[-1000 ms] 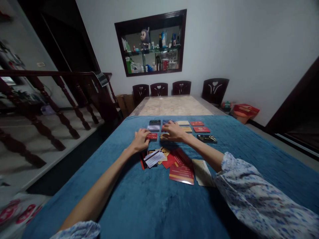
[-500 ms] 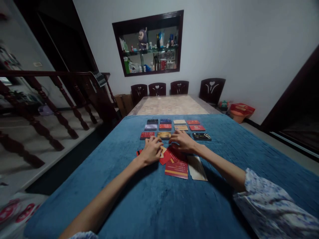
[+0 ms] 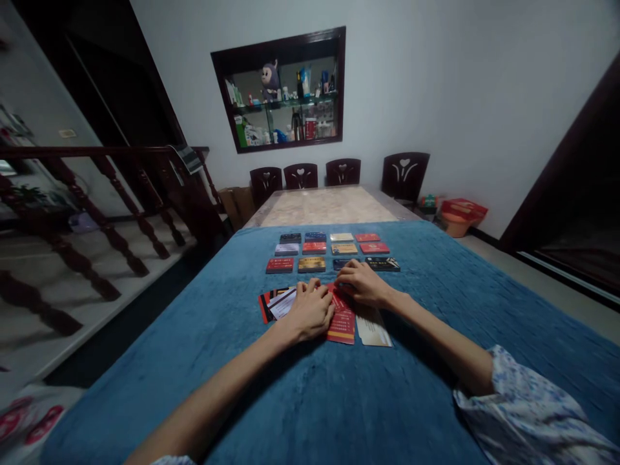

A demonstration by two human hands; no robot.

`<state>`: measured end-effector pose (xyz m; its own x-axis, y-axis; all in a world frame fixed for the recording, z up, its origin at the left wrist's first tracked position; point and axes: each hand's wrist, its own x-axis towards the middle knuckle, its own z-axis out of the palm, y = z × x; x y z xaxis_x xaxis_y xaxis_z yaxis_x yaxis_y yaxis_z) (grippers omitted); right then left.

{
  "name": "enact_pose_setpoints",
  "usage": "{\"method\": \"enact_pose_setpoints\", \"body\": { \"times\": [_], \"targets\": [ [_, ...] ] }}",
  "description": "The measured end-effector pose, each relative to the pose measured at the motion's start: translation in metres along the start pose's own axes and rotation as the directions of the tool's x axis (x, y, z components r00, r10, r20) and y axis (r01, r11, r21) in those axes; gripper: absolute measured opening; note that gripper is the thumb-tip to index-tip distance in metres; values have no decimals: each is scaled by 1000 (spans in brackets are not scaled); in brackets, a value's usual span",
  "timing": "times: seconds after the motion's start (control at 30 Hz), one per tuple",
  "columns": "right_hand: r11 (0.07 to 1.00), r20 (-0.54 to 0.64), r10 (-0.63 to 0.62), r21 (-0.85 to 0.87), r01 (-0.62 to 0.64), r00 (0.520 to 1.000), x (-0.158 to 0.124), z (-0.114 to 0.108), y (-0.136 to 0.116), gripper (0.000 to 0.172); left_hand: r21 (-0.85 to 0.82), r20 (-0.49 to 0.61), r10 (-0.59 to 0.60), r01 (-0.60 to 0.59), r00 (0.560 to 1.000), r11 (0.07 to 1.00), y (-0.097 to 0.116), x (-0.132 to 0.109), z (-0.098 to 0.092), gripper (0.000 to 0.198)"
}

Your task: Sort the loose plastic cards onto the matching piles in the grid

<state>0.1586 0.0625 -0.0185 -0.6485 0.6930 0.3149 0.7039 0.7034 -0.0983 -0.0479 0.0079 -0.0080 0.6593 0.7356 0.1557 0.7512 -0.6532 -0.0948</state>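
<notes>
My left hand [image 3: 312,311] rests palm down on a loose pile of cards, its fingers bent and slightly apart. From under it, to the left, stick out a white card with a dark stripe [image 3: 281,303] and a red card with a black stripe [image 3: 264,309]. My right hand [image 3: 362,284] lies over the right side of the pile, fingers curved down and apart, fingertips at a red card [image 3: 343,321]. Below its wrist a cream card [image 3: 372,329] lies flat. What lies under both palms is hidden.
Beyond my hands, card stacks stand in rows, among them a red stack [image 3: 279,265], a gold stack [image 3: 311,264] and a black stack [image 3: 382,263]. A blue cloth [image 3: 232,387] covers the near table. Chairs [image 3: 405,174] stand at the far end.
My left hand has moved right and nearer to me across the pile, baring striped cards at its left. My right hand stays over the red cards. The view has shifted slightly.
</notes>
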Motion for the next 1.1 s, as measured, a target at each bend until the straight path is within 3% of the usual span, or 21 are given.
{"method": "enact_pose_setpoints", "body": {
  "times": [0.23,0.43,0.53,0.7,0.83,1.1],
  "targets": [
    [1000,1,6,26,-6,1000,-2,-6,2,19,38,62,-45,42,997,998,7,7,0,32],
    [999,88,32,39,-35,996,-4,-16,-1,19,-27,78,-54,56,996,998,6,15,4,33],
    [998,146,54,27,-59,988,-5,-19,-4,25,-145,76,-77,87,994,986,-3,18,5,32],
    [998,192,61,-32,-56,980,-3,-17,-11,35,-263,-38,-130,115,991,958,-26,21,9,36],
    [994,226,95,-73,-81,970,-1,-14,-12,37,-266,4,-90,88,996,960,-35,21,17,33],
    [982,132,174,-102,-161,976,-3,-10,0,33,-188,14,-27,29,1000,982,-28,24,9,29]
  ]
}}
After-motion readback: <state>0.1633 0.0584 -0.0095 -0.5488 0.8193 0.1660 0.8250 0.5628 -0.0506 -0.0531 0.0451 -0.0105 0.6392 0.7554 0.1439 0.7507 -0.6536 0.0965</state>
